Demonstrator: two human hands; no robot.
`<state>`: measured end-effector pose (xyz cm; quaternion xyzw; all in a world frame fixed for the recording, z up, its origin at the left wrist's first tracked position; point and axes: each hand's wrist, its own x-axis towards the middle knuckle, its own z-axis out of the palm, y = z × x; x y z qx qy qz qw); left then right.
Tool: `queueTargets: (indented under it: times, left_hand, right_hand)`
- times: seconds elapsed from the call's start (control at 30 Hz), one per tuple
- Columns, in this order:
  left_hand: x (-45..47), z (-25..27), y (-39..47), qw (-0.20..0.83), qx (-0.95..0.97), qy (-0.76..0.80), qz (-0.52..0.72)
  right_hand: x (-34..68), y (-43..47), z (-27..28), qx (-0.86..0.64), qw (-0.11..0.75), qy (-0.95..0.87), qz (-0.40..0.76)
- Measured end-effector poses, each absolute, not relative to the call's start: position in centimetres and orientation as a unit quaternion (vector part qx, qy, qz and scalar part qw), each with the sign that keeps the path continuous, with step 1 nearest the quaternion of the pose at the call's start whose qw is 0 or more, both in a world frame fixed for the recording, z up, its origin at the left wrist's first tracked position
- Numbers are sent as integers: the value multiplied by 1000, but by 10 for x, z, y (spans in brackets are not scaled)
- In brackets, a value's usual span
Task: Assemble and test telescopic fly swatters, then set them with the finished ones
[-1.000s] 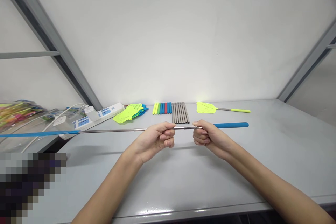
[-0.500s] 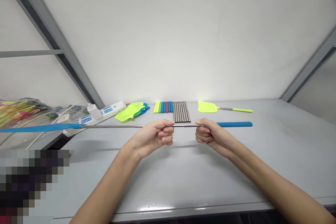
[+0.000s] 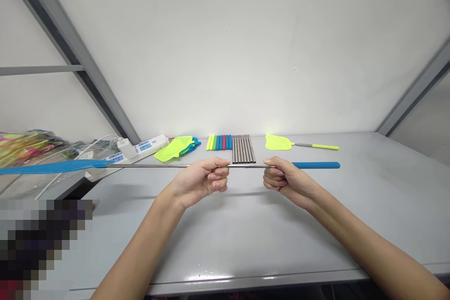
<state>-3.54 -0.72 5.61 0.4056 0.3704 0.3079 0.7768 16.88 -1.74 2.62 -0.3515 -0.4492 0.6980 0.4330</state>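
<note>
A blue telescopic fly swatter (image 3: 147, 166) is held level above the grey table, its metal rod drawn out long. Its blue head (image 3: 66, 166) points left and shows nearly edge-on; its blue handle (image 3: 316, 165) extends to the right. My left hand (image 3: 207, 179) is closed around the rod near its middle, thumb along the top. Closer to the handle, my right hand (image 3: 283, 179) is closed on the rod. A short stretch of bare rod shows between the two hands.
On the table (image 3: 246, 239) behind my hands lie stacked swatter heads (image 3: 174, 149), a row of coloured handles (image 3: 217, 143), several metal tubes (image 3: 243, 149) and a yellow-green fly swatter (image 3: 279, 142). At left are a power strip (image 3: 151, 144) and bagged swatters (image 3: 30, 150).
My left hand has shifted slightly left and my right hand slightly right, so the gap between them is a little wider. Both hands still grip the swatter.
</note>
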Motion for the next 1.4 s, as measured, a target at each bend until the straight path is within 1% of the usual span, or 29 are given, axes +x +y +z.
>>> queueTargets:
  times: [0.2,0.47,0.77,0.93,1.4]
  left_hand:
    - [-39,58,-7,766,421,377,307]
    - [-38,42,-2,729,472,394,301]
    - [-26,41,-9,685,538,374,317]
    - [-18,39,-13,652,581,384,300]
    - [-2,23,-19,652,579,380,310]
  right_hand:
    - [168,-19,26,-349,430,-461,693]
    - [160,-19,13,-331,432,-492,680]
    - [153,-27,10,-264,397,-477,738]
    - [149,-28,3,-260,380,-449,766]
    - [143,-26,-10,-247,372,-437,781]
